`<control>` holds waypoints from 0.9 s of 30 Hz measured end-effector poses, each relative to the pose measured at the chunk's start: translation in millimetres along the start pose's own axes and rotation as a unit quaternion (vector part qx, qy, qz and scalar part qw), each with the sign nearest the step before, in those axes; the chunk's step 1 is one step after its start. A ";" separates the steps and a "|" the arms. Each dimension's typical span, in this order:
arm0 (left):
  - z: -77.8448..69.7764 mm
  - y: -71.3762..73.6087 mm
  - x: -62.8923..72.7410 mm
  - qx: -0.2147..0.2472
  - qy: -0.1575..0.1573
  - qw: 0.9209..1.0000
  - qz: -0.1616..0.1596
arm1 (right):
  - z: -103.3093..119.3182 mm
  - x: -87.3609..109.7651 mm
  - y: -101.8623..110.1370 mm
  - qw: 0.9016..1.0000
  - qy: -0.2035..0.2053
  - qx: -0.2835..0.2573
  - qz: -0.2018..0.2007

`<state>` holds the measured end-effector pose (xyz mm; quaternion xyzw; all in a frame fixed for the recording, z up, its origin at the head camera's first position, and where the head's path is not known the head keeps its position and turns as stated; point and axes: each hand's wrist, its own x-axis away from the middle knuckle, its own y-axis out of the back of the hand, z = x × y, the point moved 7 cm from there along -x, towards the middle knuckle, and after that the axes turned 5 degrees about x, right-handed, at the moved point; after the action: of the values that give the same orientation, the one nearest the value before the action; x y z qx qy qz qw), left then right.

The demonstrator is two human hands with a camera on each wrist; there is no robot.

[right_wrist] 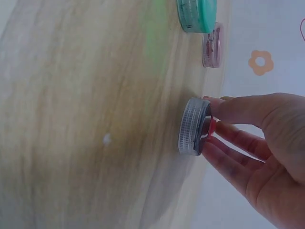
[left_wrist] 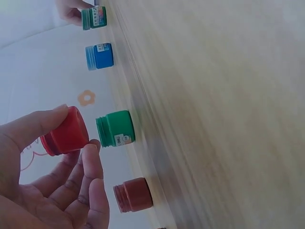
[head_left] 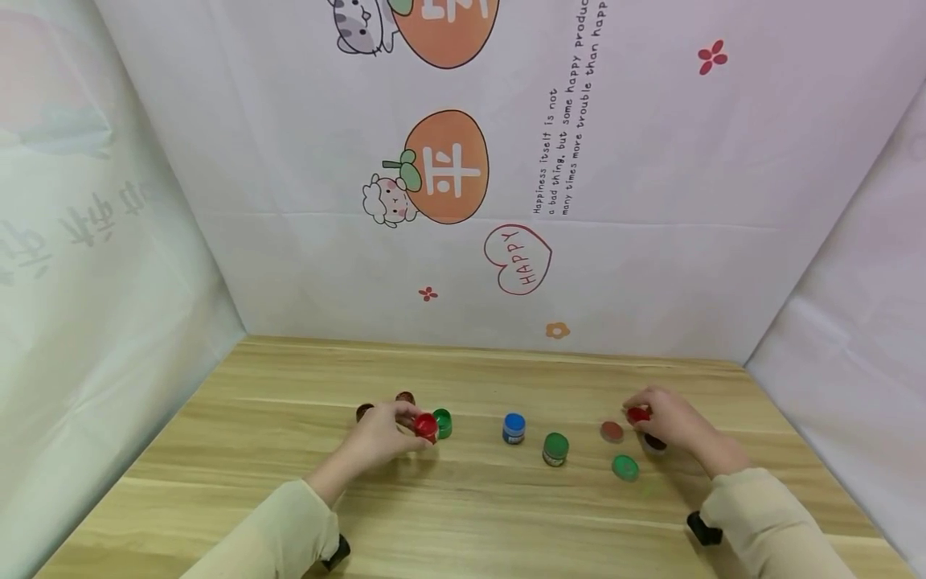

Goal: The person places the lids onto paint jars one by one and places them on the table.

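Note:
My left hand (head_left: 376,438) pinches a small red paint jar (left_wrist: 70,131) between thumb and fingers; its mouth is uncovered and it is raised off the table. Beside it stands an uncapped green jar (left_wrist: 116,129), with a brown jar (left_wrist: 135,195) and a dark jar (head_left: 365,412) near the same hand. Far to the right, my right hand (head_left: 669,418) holds a red lid (head_left: 638,415) by its edge, low over the table. Around those fingers lie a dark lid (right_wrist: 193,126), a reddish-brown lid (head_left: 612,432) and a green lid (head_left: 625,467).
Between the hands stand a capped blue jar (head_left: 514,428) and a capped green jar (head_left: 555,449) on the wooden table (head_left: 463,515). A printed white cloth (head_left: 637,281) hangs along the table's back edge, and white cloth also lines both sides.

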<state>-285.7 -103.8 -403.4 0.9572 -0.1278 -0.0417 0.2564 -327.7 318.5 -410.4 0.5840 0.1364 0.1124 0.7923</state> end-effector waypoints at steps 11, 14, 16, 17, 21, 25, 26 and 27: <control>-1.3 -6.4 1.1 0.007 -0.017 1.000 0.012 | -4.7 0.4 -1.9 1.000 -0.016 -0.012 0.023; -2.2 -6.5 1.5 0.008 -0.014 1.000 0.010 | -3.2 0.6 -1.6 0.999 -0.017 -0.014 0.024; -2.5 -7.1 1.0 0.007 -0.014 1.000 0.012 | -1.8 0.8 -1.5 0.999 -0.015 -0.015 0.024; -2.8 -7.3 0.9 0.006 -0.016 1.000 0.012 | -1.0 0.9 -1.1 0.999 -0.014 -0.016 0.023; -2.6 -9.0 0.1 0.007 -0.015 1.000 0.014 | 2.9 1.2 0.9 1.000 -0.011 -0.013 0.019; -1.3 -11.1 0.1 0.010 -0.012 1.000 0.016 | 8.3 1.7 4.2 1.000 -0.005 -0.008 0.015; -1.4 -11.5 0.4 0.010 -0.012 1.000 0.016 | 10.3 2.0 5.0 1.000 0.000 -0.006 0.015; -1.3 -12.1 0.5 0.011 -0.013 1.000 0.017 | 12.1 2.4 5.9 1.000 0.001 -0.006 0.014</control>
<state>-282.3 -93.2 -408.3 0.9569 -0.1482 -0.0482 0.2451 -321.4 310.3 -401.6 0.5808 0.1288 0.1251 0.7940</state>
